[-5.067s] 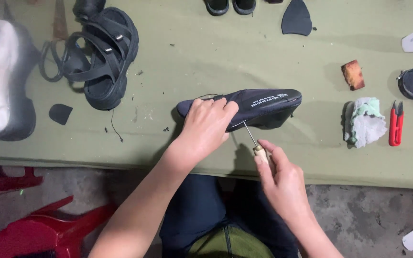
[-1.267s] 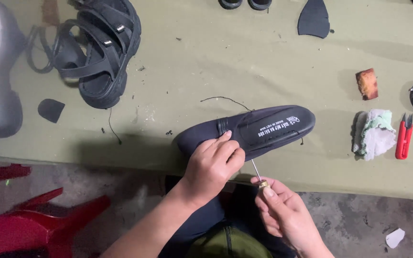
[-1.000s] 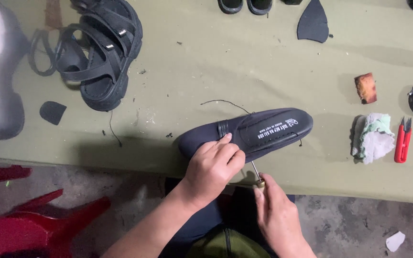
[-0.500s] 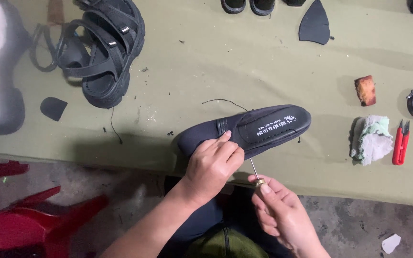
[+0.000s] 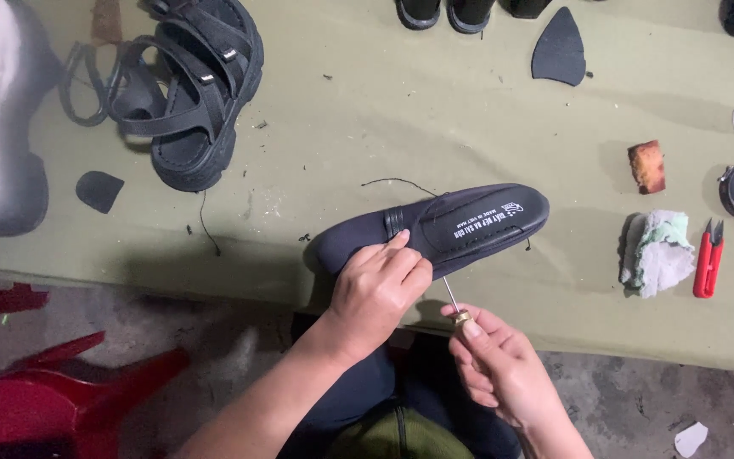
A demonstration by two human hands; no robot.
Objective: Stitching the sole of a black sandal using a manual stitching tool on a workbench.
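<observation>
The right hand (image 5: 499,370) pinches the brass-collared handle of a thin steel awl (image 5: 451,299), its shaft angled up under the edge of a long dark navy slip-on shoe (image 5: 435,228), while the left hand (image 5: 375,289) curls its fingers together over that shoe's near side, pressing it to the olive-green cloth-covered table (image 5: 435,110). The awl's tip is hidden very near the left fingers, so a slip could prick them or tear the upper. The shoe lies sideways at the table's near edge, pale print on its insole, a black thread (image 5: 397,183) trailing just behind it.
</observation>
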